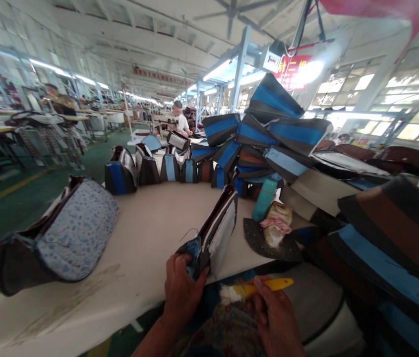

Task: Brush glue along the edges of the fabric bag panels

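My left hand (185,285) grips the near end of an unfinished bag (222,233), dark with a pale side panel and a blue patch at the end. The bag stands on the table, its top gaping upward. In my right hand (276,312) is a yellow-handled paintbrush (246,290), held low over my lap with its whitish bristles pointing left toward the bag. The bristles are apart from the bag. Right of the bag, a bottle or jar wrapped with pink cloth (276,225) sits on a dark piece beside a teal bottle (265,198).
A patterned bag (77,230) lies on the left of the pale table (149,218). Several small bags (170,167) line the far edge. Blue-striped pieces (257,131) are piled high behind, and more striped pieces (391,267) crowd the right. A co-worker (182,121) is farther back.
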The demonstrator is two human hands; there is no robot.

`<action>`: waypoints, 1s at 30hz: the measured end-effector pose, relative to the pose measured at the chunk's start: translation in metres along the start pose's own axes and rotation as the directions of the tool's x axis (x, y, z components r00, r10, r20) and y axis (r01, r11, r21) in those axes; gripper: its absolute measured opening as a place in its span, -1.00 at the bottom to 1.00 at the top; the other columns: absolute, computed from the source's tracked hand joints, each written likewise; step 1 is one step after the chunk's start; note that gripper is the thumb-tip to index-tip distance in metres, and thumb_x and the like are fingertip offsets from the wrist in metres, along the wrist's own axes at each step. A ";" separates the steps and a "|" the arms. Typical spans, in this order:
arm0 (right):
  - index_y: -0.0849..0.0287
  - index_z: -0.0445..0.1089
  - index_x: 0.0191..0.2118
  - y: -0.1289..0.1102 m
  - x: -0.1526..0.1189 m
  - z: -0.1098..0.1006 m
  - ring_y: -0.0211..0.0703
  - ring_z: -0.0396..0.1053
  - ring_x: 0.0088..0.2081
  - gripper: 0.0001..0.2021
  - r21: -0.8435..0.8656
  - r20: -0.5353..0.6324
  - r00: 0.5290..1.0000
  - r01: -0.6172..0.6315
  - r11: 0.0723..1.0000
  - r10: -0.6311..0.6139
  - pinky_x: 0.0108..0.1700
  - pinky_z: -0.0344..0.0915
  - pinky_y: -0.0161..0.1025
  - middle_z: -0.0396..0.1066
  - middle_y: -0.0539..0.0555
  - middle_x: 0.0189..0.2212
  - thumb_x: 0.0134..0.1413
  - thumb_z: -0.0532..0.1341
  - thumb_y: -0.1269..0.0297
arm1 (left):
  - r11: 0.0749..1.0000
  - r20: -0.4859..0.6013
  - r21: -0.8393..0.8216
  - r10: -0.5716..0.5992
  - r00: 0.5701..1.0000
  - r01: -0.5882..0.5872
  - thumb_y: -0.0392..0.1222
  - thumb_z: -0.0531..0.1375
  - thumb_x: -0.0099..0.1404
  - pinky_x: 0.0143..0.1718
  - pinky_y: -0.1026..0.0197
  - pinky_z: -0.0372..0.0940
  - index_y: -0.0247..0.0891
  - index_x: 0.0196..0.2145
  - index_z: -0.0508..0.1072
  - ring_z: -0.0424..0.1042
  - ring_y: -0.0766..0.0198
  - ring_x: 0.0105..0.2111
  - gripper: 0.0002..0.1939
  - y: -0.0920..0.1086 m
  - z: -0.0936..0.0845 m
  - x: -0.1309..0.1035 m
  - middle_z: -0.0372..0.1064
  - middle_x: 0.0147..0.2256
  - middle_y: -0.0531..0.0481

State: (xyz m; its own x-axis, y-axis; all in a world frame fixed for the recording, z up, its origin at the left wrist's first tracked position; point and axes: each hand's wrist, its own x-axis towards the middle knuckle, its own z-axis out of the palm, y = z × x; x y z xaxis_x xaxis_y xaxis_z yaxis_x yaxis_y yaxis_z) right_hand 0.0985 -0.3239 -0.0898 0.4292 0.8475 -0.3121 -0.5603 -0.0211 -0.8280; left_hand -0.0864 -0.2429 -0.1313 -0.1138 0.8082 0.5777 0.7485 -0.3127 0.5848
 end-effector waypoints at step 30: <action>0.18 0.41 -0.39 -0.051 -0.003 0.010 -0.44 0.02 -0.67 -0.66 0.165 0.083 0.996 0.020 0.986 -0.034 -0.51 0.24 -0.41 0.10 -0.19 -0.73 -0.18 0.50 0.11 | 0.982 0.000 -0.143 0.122 0.993 -0.120 -0.10 0.13 0.34 -0.33 0.17 0.39 -0.18 -0.12 0.33 0.49 0.19 -0.36 -0.82 0.034 0.004 0.041 0.46 -0.32 0.00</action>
State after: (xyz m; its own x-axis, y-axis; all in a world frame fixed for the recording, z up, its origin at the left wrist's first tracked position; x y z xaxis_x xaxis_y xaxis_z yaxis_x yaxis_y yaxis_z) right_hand 0.1186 -0.3201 -0.0417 0.3875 0.8890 -0.2441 -0.6611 0.0834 -0.7456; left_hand -0.0629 -0.2190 -0.0898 -0.0219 0.7643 0.6445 0.6558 -0.4756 0.5863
